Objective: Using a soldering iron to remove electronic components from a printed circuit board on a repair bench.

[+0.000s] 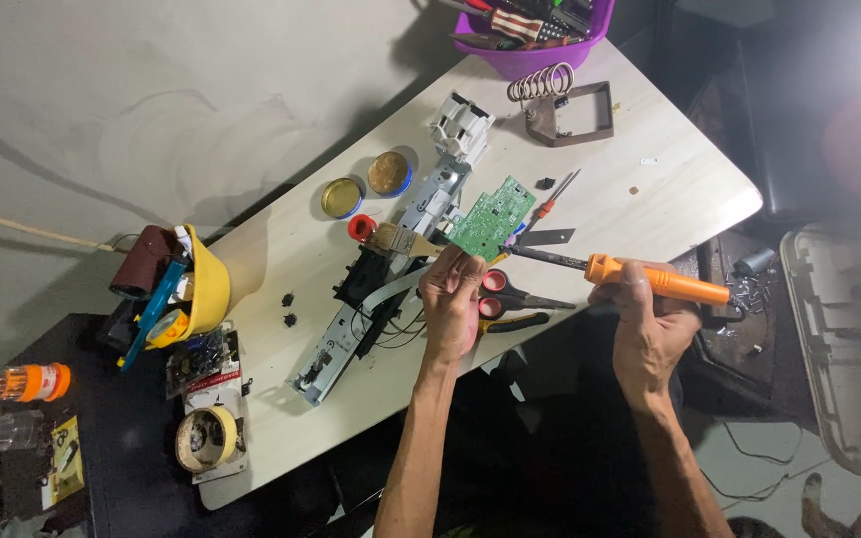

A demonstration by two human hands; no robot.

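My left hand [452, 302] pinches the lower edge of a green circuit board [491, 218], holding it tilted above the pale table [650, 189]. My right hand [647, 324] grips an orange-handled soldering iron [650, 278]; its dark tip points left and ends close to the board's lower right corner. Under my left hand lie red-handled scissors [505, 292] and a long grey printer mechanism [381, 289] with loose black wires. A paintbrush [406, 240] with a red handle rests across that mechanism.
A coil soldering-iron stand [562, 105] and a purple basket of tools [535, 35] sit at the table's far end. Two round tins [366, 185], a small screwdriver [553, 199], a yellow bowl of tools [186, 289] and a tape roll [204, 438] lie to the left.
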